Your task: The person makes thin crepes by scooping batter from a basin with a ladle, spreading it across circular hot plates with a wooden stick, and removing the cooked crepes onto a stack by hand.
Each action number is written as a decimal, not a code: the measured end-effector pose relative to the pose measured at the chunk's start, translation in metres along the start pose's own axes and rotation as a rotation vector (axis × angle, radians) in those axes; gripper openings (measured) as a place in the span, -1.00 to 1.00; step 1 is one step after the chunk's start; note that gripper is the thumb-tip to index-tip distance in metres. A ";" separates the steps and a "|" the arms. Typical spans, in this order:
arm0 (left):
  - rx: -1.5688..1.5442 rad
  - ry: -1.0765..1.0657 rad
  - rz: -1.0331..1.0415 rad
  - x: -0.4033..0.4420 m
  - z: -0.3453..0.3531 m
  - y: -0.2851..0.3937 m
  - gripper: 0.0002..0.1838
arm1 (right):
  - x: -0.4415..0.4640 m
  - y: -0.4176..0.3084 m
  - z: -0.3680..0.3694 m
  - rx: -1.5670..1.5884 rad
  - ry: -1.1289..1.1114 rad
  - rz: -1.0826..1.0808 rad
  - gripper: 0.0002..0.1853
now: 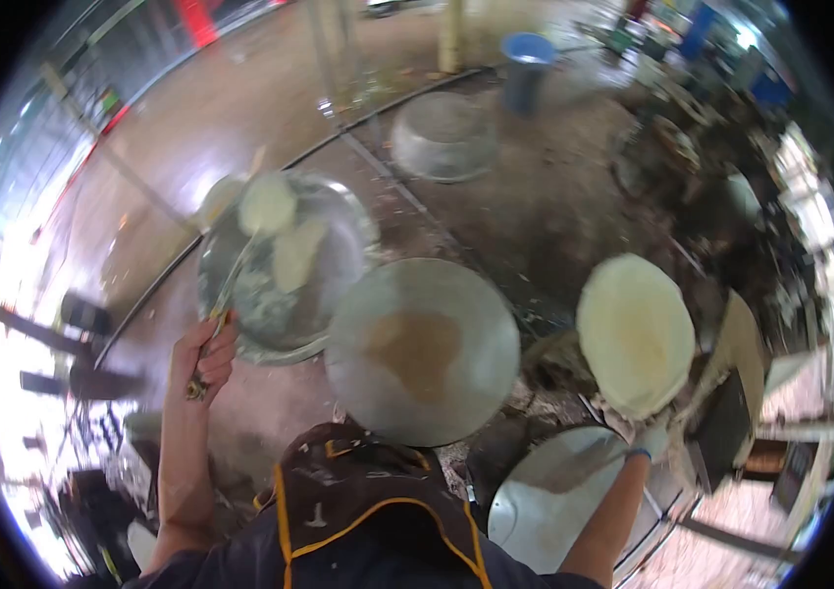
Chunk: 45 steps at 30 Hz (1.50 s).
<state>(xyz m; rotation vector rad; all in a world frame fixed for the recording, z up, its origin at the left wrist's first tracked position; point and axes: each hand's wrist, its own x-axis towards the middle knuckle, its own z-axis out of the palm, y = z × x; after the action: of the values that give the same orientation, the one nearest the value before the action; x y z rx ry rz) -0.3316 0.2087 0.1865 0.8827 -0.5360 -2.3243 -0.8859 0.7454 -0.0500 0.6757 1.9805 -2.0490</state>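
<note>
My left hand (213, 358) is wrapped round the handle of a long thin tool (237, 265), whose far end reaches a pale round piece over the wide metal tray (343, 211). Another pale flat piece (297, 255) lies on that tray, which has white powder on it. In front of me sits a round metal griddle (476, 344) with a brown patch. At the right, my right hand (645, 439) is closed beneath a large pale flatbread (636, 334); what its fingers grip is blurred. Below it is a second round metal plate (535, 506).
An upturned metal basin (444, 137) and a blue-rimmed bucket (528, 74) stand farther back. A dark open box (718, 432) is beside my right hand. A post (451, 39) rises at the back, and clutter fills the far right.
</note>
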 end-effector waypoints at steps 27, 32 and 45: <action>1.383 0.223 -0.351 0.255 -0.343 0.080 -0.55 | -0.531 0.293 0.586 -1.399 -1.058 -0.247 -0.58; 1.905 0.150 -0.014 0.289 -0.350 0.090 -0.58 | -0.528 0.262 0.575 -1.441 -0.922 -0.204 -0.60; 2.477 -0.023 0.077 0.213 -0.387 0.071 -0.50 | -0.497 0.297 0.679 -1.724 -1.098 -0.879 -0.65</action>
<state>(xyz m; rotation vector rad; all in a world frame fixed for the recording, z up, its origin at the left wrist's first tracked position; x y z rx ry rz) -0.1636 -0.0433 -0.1432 1.3421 -3.2506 -0.3176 -0.4364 -0.0250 -0.0897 -1.4061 2.2111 0.0545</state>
